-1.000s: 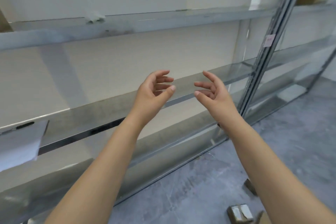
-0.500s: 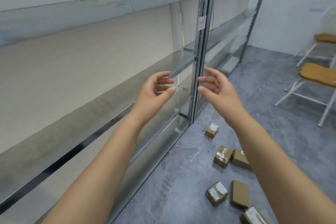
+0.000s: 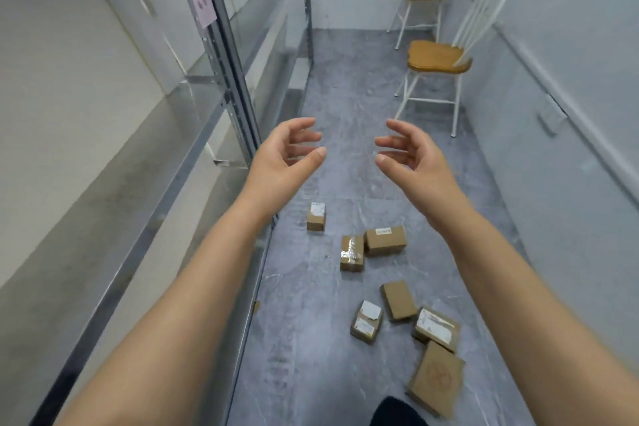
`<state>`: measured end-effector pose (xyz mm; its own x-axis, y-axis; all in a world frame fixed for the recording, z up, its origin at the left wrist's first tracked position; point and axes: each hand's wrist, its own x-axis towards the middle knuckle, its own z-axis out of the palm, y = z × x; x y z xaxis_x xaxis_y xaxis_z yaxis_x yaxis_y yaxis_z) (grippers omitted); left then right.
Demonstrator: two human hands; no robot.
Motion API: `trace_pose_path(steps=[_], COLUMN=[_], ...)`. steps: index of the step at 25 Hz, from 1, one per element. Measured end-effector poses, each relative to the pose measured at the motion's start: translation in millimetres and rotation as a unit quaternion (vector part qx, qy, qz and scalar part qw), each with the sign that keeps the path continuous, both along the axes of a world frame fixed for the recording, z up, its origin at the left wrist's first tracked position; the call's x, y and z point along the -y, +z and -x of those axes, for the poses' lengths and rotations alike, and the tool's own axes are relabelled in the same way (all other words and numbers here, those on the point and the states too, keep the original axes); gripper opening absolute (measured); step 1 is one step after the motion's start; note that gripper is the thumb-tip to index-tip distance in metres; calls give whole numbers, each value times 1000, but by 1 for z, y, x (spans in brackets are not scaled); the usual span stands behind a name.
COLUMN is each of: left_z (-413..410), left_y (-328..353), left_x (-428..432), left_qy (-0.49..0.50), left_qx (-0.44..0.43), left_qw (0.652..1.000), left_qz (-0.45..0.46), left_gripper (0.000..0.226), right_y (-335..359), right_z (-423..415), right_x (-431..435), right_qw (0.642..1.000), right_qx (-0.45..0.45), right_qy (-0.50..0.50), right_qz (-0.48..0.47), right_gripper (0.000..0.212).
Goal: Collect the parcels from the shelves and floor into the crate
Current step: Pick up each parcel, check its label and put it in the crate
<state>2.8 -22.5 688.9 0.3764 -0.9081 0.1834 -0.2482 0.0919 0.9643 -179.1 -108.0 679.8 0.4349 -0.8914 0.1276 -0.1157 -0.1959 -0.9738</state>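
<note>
Head view: left hand (image 3: 280, 162) and right hand (image 3: 416, 162) loosely spread, holding nothing; cardboard parcels (image 3: 352, 252) scattered on floor (image 3: 311, 339) below, metal shelving (image 3: 221, 55) left, chairs (image 3: 439, 57) beyond.

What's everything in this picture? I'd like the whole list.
parcels: seven, brown cardboard, scattered on the floor, some with white labels
chairs: two, white frames with wooden seats, by the far right wall
shelving: one long unit, silver-grey metal, along the left
label: one, pink, on a shelving upright
floor: grey, mottled
left hand: raised, fingers loosely curled, holding nothing
right hand: raised opposite the left hand, holding nothing
</note>
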Motion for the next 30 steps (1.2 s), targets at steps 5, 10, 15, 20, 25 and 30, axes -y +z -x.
trace_pose_path(steps=[5,10,15,20,25,30], left_z=[22,43,43,24,7,21], left_y=[-35,-76,-136,-219,-362,-561], left_x=[92,183,243,285,295,271], left_qy=[-57,-74,-120,-147,-127,-169], left_qx=[-13,-18,-27,-39,-41,-32], left_qw=[997,993,980,972,967,943], left_qz=[-43,-95,-154,-182,-218,-285], left_gripper=[35,37,38,36,33,34], right_y=[-37,-84,-144,-231,-370,-562], right_z=[31,51,53,38,26,45], right_x=[77,159,201,225,237,218], right_qw=[998,993,982,972,962,947], right_qx=[-21,-66,-81,-84,-110,-179], right_qy=[-51,-45,-87,-124,-121,-86], right_qz=[-41,-82,-144,-180,-220,-254], right_gripper=[49,47,46,47,50,51])
